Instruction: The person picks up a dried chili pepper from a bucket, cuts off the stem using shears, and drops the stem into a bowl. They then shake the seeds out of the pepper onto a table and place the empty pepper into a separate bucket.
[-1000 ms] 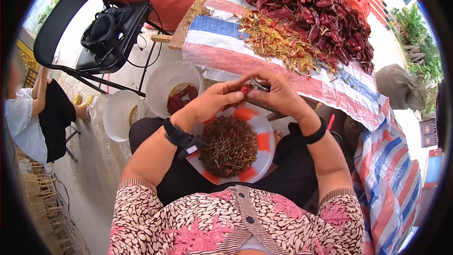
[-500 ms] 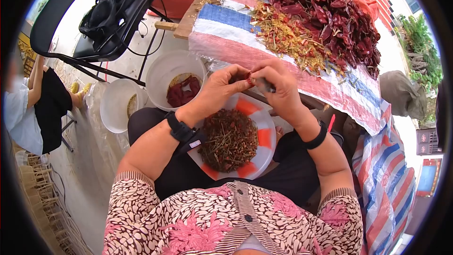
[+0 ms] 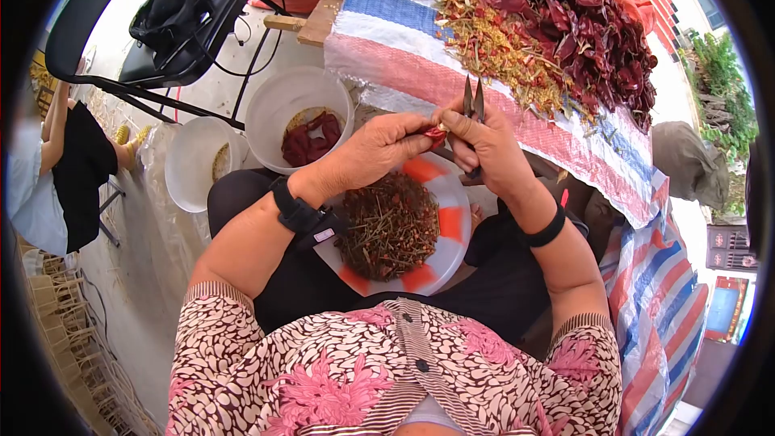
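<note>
My left hand (image 3: 378, 145) pinches a red dried chili (image 3: 436, 136) by its near end, over the far rim of a basin. Against the chili's other end press the thumb and fingers of my right hand (image 3: 492, 149), which also grips scissors (image 3: 479, 99) with the points upward and slightly apart. On my lap, the white and orange basin (image 3: 454, 254) holds a heap of brown stems and red bits (image 3: 387, 230). A large pile of dried chilies (image 3: 557, 24) lies beyond my hands, on a striped woven sheet (image 3: 387, 52).
Left of my knees stand a tub (image 3: 266, 109) with dark red chilies inside and a smaller white tub (image 3: 184, 169). A black folding chair (image 3: 153, 73) bears a black bag (image 3: 173, 16). A seated person (image 3: 48, 186) is at far left. Yellow seeds (image 3: 504, 48) border the chili pile.
My right hand has turned, so the scissors now point upward in plain sight. More of the red chili shows between my hands. The whole view has shifted slightly.
</note>
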`<action>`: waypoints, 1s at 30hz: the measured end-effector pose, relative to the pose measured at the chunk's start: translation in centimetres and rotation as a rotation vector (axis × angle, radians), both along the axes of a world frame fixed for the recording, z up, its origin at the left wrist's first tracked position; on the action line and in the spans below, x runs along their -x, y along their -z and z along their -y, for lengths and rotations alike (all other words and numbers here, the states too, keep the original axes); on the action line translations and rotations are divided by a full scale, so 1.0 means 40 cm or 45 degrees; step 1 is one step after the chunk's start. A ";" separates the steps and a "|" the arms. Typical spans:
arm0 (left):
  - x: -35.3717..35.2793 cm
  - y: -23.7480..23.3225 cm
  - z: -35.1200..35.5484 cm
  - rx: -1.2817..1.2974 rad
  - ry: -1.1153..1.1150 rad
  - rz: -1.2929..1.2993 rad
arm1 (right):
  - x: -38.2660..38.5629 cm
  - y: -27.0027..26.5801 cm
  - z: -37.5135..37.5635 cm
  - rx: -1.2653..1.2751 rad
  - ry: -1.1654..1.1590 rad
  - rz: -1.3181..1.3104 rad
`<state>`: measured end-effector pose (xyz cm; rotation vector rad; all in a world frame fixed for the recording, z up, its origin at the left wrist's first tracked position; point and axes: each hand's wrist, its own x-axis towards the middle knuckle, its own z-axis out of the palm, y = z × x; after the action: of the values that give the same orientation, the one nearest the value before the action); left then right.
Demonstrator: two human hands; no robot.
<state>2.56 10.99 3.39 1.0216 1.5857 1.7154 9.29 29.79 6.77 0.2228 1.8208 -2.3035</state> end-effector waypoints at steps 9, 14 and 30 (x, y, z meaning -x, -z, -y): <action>0.011 -0.009 0.015 0.077 0.021 -0.167 | 0.011 -0.003 -0.017 0.343 -0.048 0.003; 0.017 -0.006 0.032 0.068 -0.015 -0.126 | -0.004 0.000 -0.053 0.024 -0.289 -0.114; 0.009 0.017 0.035 0.044 -0.337 -0.945 | -0.032 -0.009 -0.039 -0.356 -0.436 -0.087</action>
<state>2.18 9.59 2.73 1.6093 2.2782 1.5397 10.58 31.37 7.12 -0.1227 2.0273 -1.8474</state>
